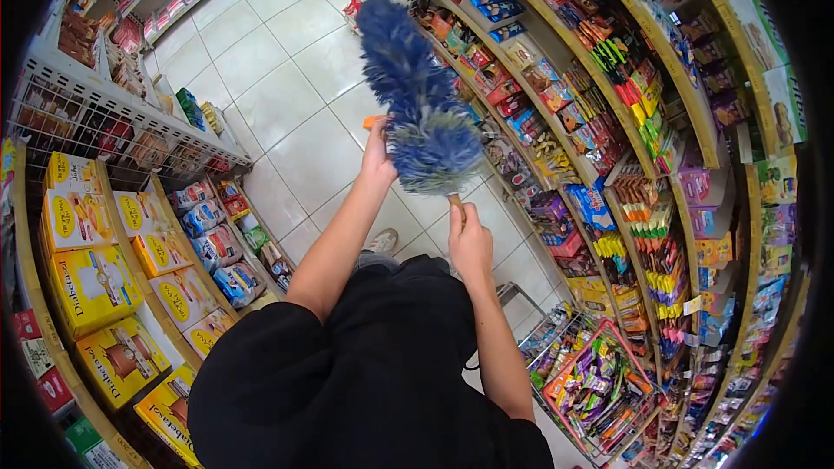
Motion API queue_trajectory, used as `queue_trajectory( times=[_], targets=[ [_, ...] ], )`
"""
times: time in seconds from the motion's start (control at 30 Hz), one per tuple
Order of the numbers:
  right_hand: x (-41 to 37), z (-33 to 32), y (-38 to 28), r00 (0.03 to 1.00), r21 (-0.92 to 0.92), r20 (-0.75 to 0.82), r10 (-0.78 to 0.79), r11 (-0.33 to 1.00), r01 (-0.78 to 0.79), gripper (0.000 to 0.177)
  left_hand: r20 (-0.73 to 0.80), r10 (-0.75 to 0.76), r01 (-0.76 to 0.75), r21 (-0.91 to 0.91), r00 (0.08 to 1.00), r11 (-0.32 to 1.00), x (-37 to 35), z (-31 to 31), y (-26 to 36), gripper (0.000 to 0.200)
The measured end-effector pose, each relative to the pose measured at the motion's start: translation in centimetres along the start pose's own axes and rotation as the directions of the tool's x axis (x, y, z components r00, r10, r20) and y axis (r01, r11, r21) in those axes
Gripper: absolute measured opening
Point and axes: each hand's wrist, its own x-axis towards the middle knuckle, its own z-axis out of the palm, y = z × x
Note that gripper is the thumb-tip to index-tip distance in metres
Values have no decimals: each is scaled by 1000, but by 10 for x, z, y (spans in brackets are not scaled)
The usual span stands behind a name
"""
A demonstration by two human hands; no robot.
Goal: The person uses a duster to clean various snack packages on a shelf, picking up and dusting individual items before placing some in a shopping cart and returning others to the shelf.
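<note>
A feather duster (pixel 426 113) with fluffy blue and greyish-yellow fibres rises in front of me, its head over the aisle and close to the snack shelves on the right. My right hand (pixel 470 243) is closed around its wooden handle (pixel 455 201), just below the fibres. My left hand (pixel 377 158) is beside the duster's left edge, its fingers curled and partly covered by the fibres. A small orange thing (pixel 373 122) sticks out at those fingers; its kind is not clear.
Curved shelves of packaged snacks (pixel 599 52) line the right side. At the lower right stands a wire basket (pixel 599 382) filled with small packets. Shelves with yellow Diabetasol boxes (pixel 91 287) are on the left. White floor tiles (pixel 287 113) run between them.
</note>
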Motion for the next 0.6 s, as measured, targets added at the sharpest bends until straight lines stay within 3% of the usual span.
queue_trajectory(
  times=[0.03,0.13,0.17,0.23,0.3,0.33,0.4,0.53,0.6],
  targets=[
    [4,1,0,1000,-45,4,13,999,-13,32,-84,9,-3,65,996,998,-10,7,1,61],
    [18,3,11,998,-92,-22,51,994,-53,33,-248,30,-60,-115,968,992,-53,64,6,74],
    [25,4,19,997,-94,-37,63,993,-66,33,-143,44,-49,-27,989,998,-63,74,10,89],
    [31,5,47,996,-27,-87,28,999,-31,34,-80,201,-142,460,976,876,-70,81,19,88],
    [25,-6,46,994,49,-100,40,998,-36,34,28,370,-228,831,928,508,-84,93,19,91],
    [23,-17,38,996,72,-88,14,997,-8,34,158,440,-265,944,884,194,-79,83,21,90],
    [19,-33,26,998,126,-67,-21,992,30,34,437,415,-227,856,798,-465,-68,52,27,88],
    [23,-44,6,996,97,-7,-91,991,92,34,532,208,-384,783,821,-489,-84,48,24,79],
    [32,-42,10,995,31,67,-70,997,68,35,541,196,-412,789,818,-456,-89,47,27,77]
  ],
)
